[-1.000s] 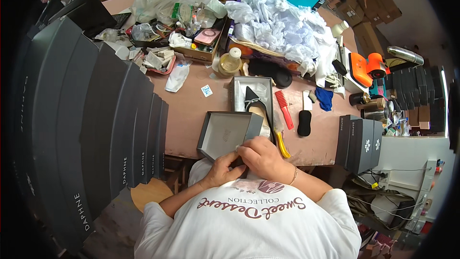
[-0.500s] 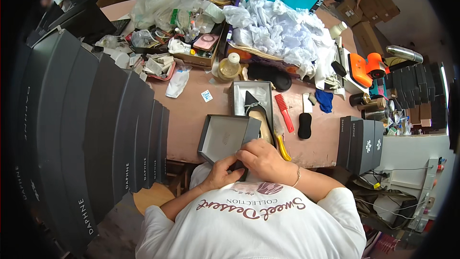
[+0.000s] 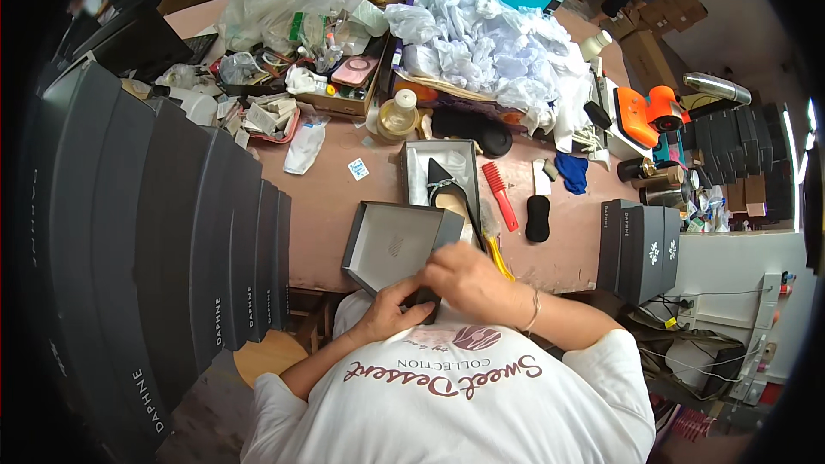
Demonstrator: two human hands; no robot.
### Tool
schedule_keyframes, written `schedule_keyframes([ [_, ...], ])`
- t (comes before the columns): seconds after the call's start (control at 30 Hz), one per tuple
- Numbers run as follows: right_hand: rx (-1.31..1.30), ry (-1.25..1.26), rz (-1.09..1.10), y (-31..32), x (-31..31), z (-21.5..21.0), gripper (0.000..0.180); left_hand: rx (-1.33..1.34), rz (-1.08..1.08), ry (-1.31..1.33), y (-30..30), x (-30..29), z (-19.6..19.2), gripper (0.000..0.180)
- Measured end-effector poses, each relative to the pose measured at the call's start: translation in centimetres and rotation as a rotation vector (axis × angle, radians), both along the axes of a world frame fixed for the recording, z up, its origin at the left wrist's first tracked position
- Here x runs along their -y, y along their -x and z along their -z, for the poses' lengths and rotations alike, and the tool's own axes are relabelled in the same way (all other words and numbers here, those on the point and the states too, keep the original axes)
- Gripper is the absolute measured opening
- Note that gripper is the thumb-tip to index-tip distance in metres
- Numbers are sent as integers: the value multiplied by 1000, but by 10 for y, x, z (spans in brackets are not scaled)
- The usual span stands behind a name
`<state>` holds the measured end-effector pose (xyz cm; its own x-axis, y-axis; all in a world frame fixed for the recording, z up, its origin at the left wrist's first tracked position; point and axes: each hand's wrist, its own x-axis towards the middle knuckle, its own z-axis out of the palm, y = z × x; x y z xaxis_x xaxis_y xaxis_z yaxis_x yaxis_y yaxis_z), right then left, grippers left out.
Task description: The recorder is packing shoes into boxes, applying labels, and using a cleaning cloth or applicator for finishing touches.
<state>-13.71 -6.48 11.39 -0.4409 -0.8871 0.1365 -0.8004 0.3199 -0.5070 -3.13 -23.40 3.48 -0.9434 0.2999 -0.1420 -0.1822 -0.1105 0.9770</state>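
My left hand (image 3: 391, 314) grips the near edge of a dark grey box lid (image 3: 391, 241), its fingers bent around the rim. The lid tilts against my lap and the table edge, its pale inside facing up. Over the lid's near right corner is my right hand (image 3: 473, 283), smeared by motion, so its fingers cannot be made out. Just beyond the lid lies an open grey shoe box (image 3: 473, 159) lined with white paper. Inside it rests a black pointed-toe shoe (image 3: 440, 174) with a beige insole; the lid and my right hand hide its near part.
Right of the box lie a red comb (image 3: 500, 196), a yellow-handled tool (image 3: 498, 259), a black oval pad (image 3: 537, 217) and a blue cloth (image 3: 571, 172). Stacked dark boxes (image 3: 189, 232) wall the left side. Crumpled white paper (image 3: 490, 43) and a bottle (image 3: 397, 118) stand beyond.
My right hand has lifted slightly off the lid's near edge and is blurred. My left hand keeps its hold. The whole view has shifted a little.
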Motion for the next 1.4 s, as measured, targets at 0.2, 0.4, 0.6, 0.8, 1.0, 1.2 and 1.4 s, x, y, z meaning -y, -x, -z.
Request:
schedule_keyframes([
  [0.2,-19,113,92,-5,-3,10,19,-12,50,-285,8,4,4,95],
  [0.4,-67,104,131,15,2,7,22,205,97,-347,-5,7,12,114],
  [0.6,-208,84,224,39,6,3,15,192,135,-306,7,10,4,112],
  [0.8,-159,3,131,23,0,2,15,157,119,-312,5,8,-2,112],
  [1.0,263,227,383,42,-7,-8,12,171,128,-391,3,11,-8,106],
  [1.2,334,72,229,18,1,-13,13,167,95,-364,4,7,-6,109],
  [1.4,150,-32,117,32,3,-8,10,122,151,-208,4,9,-6,116],
])
